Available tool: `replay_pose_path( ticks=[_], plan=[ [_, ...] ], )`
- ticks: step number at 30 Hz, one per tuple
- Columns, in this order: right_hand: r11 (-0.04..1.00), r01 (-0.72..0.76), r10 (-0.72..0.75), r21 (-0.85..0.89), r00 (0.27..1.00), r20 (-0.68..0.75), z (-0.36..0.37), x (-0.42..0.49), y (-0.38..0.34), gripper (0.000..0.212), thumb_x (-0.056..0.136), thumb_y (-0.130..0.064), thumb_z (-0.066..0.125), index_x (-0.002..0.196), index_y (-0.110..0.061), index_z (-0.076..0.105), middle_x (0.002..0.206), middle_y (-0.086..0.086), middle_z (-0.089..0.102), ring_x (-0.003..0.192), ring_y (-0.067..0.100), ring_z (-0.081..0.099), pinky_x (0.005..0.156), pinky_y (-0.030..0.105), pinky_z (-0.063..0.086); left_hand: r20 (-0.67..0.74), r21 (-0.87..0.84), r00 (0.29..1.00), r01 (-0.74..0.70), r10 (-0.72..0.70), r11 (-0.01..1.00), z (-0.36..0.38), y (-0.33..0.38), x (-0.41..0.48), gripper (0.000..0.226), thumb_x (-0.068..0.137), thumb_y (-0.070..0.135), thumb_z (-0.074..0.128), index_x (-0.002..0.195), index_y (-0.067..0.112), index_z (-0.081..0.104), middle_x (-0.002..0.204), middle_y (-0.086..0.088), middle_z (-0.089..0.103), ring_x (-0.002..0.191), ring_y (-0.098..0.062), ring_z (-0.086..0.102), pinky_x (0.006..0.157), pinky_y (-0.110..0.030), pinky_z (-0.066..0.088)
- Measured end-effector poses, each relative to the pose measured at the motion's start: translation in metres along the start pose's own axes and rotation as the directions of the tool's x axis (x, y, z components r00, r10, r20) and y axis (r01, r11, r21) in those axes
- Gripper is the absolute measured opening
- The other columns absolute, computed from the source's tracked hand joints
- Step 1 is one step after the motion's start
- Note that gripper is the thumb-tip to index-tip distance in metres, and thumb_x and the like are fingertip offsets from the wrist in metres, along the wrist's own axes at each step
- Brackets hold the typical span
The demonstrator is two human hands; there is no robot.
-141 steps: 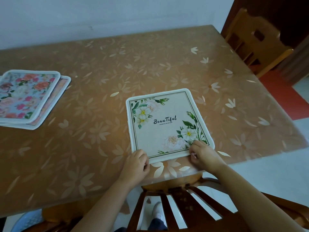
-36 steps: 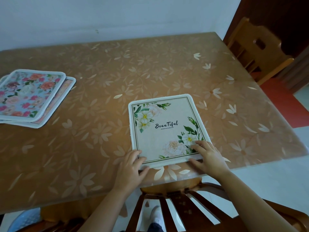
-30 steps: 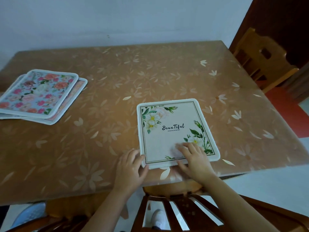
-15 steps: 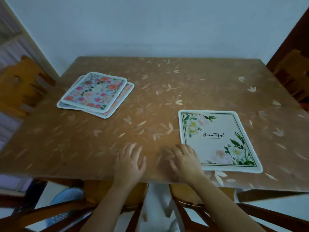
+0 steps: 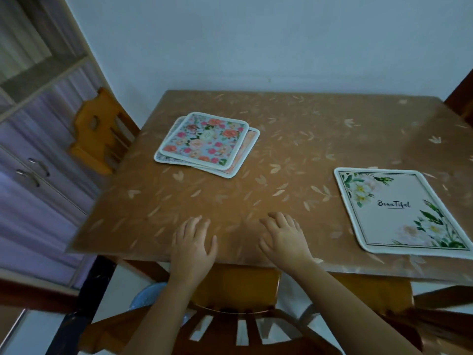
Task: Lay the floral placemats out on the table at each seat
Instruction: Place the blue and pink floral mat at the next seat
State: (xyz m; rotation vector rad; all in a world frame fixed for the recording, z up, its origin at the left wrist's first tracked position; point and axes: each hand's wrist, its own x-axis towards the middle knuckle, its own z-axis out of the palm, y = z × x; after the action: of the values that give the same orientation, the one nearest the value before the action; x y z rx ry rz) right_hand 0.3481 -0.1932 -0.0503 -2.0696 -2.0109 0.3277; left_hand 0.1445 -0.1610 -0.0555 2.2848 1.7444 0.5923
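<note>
Cream placemat [image 5: 399, 211]; green leaves.

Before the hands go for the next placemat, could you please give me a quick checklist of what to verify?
1. Left hand free: ok, open and holding nothing.
2. Right hand free: ok, open, flat over the table.
3. White "Beautiful" placemat set down: ok, flat near the front edge, clear of both hands.
4. Stack of floral placemats available: ok, fanned at the far left; the count beneath the top one cannot be told.
5. Path to the stack: ok, nothing lies between.
6. Seat in front bare: ok, no mat there.
</note>
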Motion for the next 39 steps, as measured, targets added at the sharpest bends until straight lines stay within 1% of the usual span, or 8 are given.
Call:
replay_pose_path(
  ticks=[9,13,18,24,29,33,36,39],
  plan=[
    [0.999,0.030,-0.030,0.018,1.000,-0.006,0.005,0.039,-0.046,0.042,0.087,-0.031,0.049,0.127,-0.021,0.043,0.135,0.006,0.042,0.126,0.026,0.036,0.109,0.043,0.029,-0.006,0.014,1.000,-0.015,0.015,1.000,-0.010,-0.035,0.026,0.035,0.084,0.017,0.059,0.117,0.007,0.056,0.124,-0.014,0.056,0.120,-0.031,0.045,0.098,-0.050,0.037],
    [0.997,0.073,-0.074,0.041,0.997,0.021,0.008,0.067,-0.054,0.044,0.086,-0.032,0.049,0.129,-0.022,0.040,0.134,0.006,0.043,0.125,0.026,0.037,0.107,0.043,0.030,-0.001,0.051,1.000,0.017,-0.017,0.999,-0.011,-0.043,0.039,0.036,0.084,0.019,0.058,0.118,0.008,0.055,0.124,-0.013,0.056,0.120,-0.029,0.045,0.100,-0.047,0.035],
    [0.992,0.119,-0.120,0.032,0.992,0.045,0.020,0.106,-0.064,0.043,0.088,-0.033,0.049,0.127,-0.019,0.041,0.135,0.006,0.043,0.125,0.028,0.036,0.106,0.043,0.030,-0.017,0.090,0.999,0.040,-0.038,0.995,-0.012,-0.062,0.063,0.035,0.082,0.018,0.060,0.116,0.007,0.056,0.122,-0.013,0.057,0.117,-0.031,0.047,0.097,-0.049,0.038],
    [0.993,0.111,-0.113,0.030,0.992,0.054,0.041,0.142,-0.079,0.041,0.087,-0.035,0.046,0.125,-0.020,0.044,0.134,0.004,0.043,0.123,0.026,0.037,0.105,0.041,0.030,0.000,0.108,1.000,-0.006,0.006,0.994,-0.002,-0.092,0.098,0.036,0.079,0.019,0.063,0.113,0.008,0.058,0.118,-0.013,0.060,0.114,-0.031,0.051,0.095,-0.047,0.040],
    [0.999,0.044,-0.044,-0.002,0.998,0.038,0.055,0.180,-0.087,0.045,0.084,-0.034,0.051,0.126,-0.020,0.043,0.129,0.005,0.047,0.117,0.027,0.040,0.102,0.041,0.033,0.054,0.102,0.997,-0.065,0.059,0.993,0.013,-0.121,0.140,0.039,0.083,0.026,0.055,0.120,0.011,0.053,0.125,-0.009,0.055,0.121,-0.026,0.044,0.102,-0.044,0.034],
    [1.000,-0.010,0.011,-0.021,0.999,0.034,0.068,0.213,-0.093,0.046,0.082,-0.031,0.057,0.124,-0.017,0.044,0.129,0.007,0.048,0.120,0.029,0.041,0.101,0.044,0.035,0.083,0.067,0.989,-0.125,0.120,0.990,0.025,-0.142,0.173,0.039,0.084,0.025,0.053,0.120,0.012,0.052,0.125,-0.008,0.053,0.121,-0.025,0.041,0.103,-0.045,0.030],
    [0.998,-0.056,0.056,-0.031,0.998,0.026,0.080,0.234,-0.095,0.047,0.082,-0.029,0.056,0.125,-0.018,0.043,0.130,0.007,0.048,0.122,0.030,0.040,0.101,0.044,0.036,0.121,0.076,0.982,-0.152,0.142,0.985,0.035,-0.157,0.195,0.037,0.085,0.025,0.052,0.119,0.011,0.052,0.127,-0.009,0.051,0.123,-0.025,0.039,0.104,-0.045,0.028],
    [0.996,-0.080,0.081,-0.036,0.996,0.028,0.091,0.253,-0.090,0.044,0.084,-0.026,0.053,0.125,-0.017,0.041,0.130,0.007,0.046,0.122,0.028,0.039,0.103,0.042,0.033,0.120,0.053,0.978,-0.178,0.171,0.983,0.046,-0.167,0.215,0.037,0.085,0.023,0.053,0.119,0.010,0.052,0.127,-0.009,0.052,0.123,-0.025,0.039,0.104,-0.045,0.028]
  ],
)
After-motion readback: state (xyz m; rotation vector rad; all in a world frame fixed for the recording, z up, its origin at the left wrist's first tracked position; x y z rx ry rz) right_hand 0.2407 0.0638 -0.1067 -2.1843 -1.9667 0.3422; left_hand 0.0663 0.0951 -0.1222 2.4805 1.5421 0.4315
